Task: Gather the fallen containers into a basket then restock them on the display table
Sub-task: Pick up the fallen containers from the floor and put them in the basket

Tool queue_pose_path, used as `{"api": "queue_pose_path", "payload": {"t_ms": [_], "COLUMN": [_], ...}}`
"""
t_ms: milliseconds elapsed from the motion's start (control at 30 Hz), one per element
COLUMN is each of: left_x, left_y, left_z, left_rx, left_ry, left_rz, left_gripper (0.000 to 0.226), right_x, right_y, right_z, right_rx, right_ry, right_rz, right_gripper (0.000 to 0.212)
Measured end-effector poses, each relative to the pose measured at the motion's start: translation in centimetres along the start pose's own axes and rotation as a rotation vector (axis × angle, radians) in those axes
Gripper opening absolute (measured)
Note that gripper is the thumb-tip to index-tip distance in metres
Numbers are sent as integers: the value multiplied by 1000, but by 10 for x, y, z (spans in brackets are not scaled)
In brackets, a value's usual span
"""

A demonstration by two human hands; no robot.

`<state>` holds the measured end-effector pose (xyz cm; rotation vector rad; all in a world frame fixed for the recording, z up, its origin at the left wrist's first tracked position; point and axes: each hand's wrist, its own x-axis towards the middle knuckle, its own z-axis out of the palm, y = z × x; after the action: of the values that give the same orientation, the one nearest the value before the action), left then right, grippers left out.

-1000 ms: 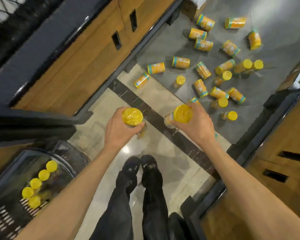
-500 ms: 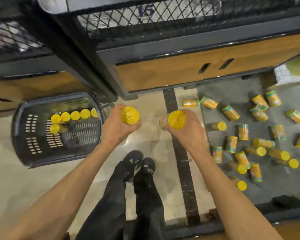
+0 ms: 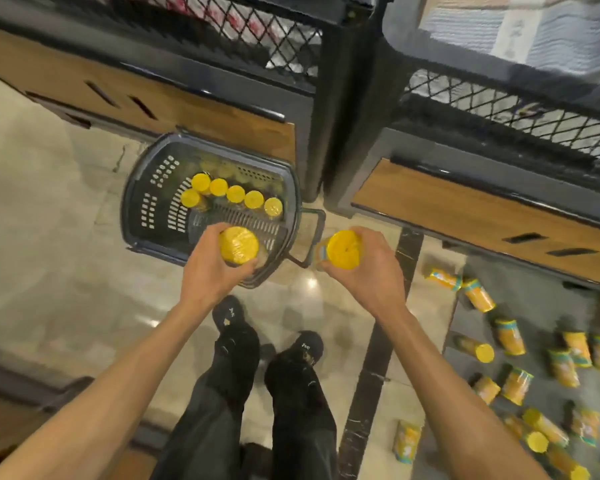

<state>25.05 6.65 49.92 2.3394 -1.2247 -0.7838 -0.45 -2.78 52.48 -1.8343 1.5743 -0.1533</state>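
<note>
I hold one container in each hand, both upright with the lids facing me. My left hand (image 3: pixel 208 275) has its fingers (image 3: pixel 207 237) curled round the left container (image 3: pixel 239 244), which hangs over the basket's near corner. My right hand (image 3: pixel 373 275) wraps the right container (image 3: pixel 343 249) the same way, just past the basket's handle (image 3: pixel 314 233), above the floor.

Each container is a cylinder with a bright yellow lid and an orange wrap banded in teal. The print on the wraps is too blurred for me to read.

The dark slotted basket (image 3: pixel 132 202) sits on the pale floor (image 3: pixel 49 237) at 11 o'clock, close against a wood-fronted display cabinet (image 3: pixel 201 112). Six containers in the basket (image 3: pixel 236 194) stand in a curved row along its far side, and the near half of its bottom is bare. The fallen containers (image 3: pixel 510 336) lie scattered on the grey floor at 4 o'clock, beyond a black floor stripe (image 3: pixel 378 358). My shoes (image 3: pixel 234 327) stand at 6 o'clock, between basket and stripe.
</note>
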Motion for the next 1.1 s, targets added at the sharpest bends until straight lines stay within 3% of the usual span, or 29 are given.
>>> {"api": "queue_pose_path", "payload": {"t_ms": [133, 533, 900, 1100], "left_x": [17, 115, 238, 300], "left_y": [-41, -152, -263, -319], "left_z": [-26, -58, 23, 84], "left_rx": [-41, -65, 188, 294], "left_ry": [14, -36, -317, -355], "left_rz": [-43, -79, 97, 184], "left_gripper": [79, 88, 95, 90], "right_x": [24, 106, 208, 267], "right_y": [-44, -125, -100, -69], "right_z": [36, 166, 314, 397], "right_rx": [-39, -109, -140, -264], "right_ry": [-48, -184, -228, -291], "right_rz": [-87, -70, -176, -274], "right_gripper": [77, 75, 68, 73]}}
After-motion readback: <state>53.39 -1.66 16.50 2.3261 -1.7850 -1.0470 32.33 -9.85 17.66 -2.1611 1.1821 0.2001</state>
